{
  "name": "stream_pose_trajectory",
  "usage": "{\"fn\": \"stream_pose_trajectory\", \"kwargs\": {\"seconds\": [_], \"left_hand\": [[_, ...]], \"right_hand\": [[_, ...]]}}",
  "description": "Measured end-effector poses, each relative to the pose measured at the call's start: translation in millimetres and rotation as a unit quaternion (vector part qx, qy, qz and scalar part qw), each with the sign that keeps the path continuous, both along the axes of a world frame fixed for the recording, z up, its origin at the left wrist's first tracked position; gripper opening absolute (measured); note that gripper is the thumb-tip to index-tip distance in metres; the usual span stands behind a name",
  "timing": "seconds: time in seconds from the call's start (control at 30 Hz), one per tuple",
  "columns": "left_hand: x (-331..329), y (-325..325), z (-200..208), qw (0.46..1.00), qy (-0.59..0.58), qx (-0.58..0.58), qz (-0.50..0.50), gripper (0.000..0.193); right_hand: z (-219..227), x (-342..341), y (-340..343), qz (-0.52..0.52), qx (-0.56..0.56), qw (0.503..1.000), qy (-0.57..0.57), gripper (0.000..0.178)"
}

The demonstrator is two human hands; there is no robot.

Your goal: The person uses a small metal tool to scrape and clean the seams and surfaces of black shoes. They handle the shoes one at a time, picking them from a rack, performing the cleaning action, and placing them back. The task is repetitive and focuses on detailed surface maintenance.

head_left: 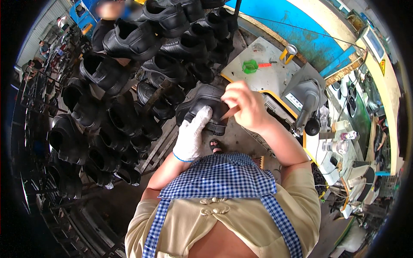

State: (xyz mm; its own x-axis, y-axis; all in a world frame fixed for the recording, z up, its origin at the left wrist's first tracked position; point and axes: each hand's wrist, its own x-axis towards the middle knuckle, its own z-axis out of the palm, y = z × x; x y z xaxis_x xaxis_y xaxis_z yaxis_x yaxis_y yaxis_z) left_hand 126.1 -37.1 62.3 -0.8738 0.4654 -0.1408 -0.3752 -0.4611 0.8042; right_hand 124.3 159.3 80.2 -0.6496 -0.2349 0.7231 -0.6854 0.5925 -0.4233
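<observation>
A black shoe (203, 99) is held up in front of my apron. My left hand (189, 138), in a white knit glove with a blue cuff edge, grips it with the thumb laid along its side. My bare right hand (246, 105) is at the shoe's right end, its fingers curled and slightly blurred. A thin brownish shape shows below those fingers against the shoe; whether it is a held piece or part of the hand is unclear.
Racks of black shoes (101, 71) fill the left side, close to my left arm. On the right stands a worktable (258, 51) bearing a green container (249, 66), a yellow can (288, 54) and a grey machine (307, 101). Bottles (336, 146) sit farther right. Other people are in the background.
</observation>
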Motion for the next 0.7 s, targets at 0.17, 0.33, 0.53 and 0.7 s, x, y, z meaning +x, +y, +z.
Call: {"fn": "stream_pose_trajectory", "kwargs": {"seconds": [0.17, 0.33, 0.53, 0.7], "left_hand": [[-1, -5, -7, 0.999, -0.026, 0.020, -0.042, 0.041], [-6, -4, -3, 0.950, 0.182, -0.196, -0.164, 0.040], [-8, 0, -15, 0.767, 0.487, -0.301, -0.290, 0.044], [-20, -53, 40, 0.820, 0.540, -0.171, -0.083, 0.060]], "right_hand": [[-22, 8, 28, 0.135, -0.390, 0.863, -0.292, 0.016], [-36, 24, 45, 0.085, -0.251, 0.834, -0.483, 0.072], [-115, 44, 28, 0.155, -0.485, 0.685, -0.522, 0.079], [-154, 56, 37, 0.308, -0.640, 0.528, -0.465, 0.082]]}}
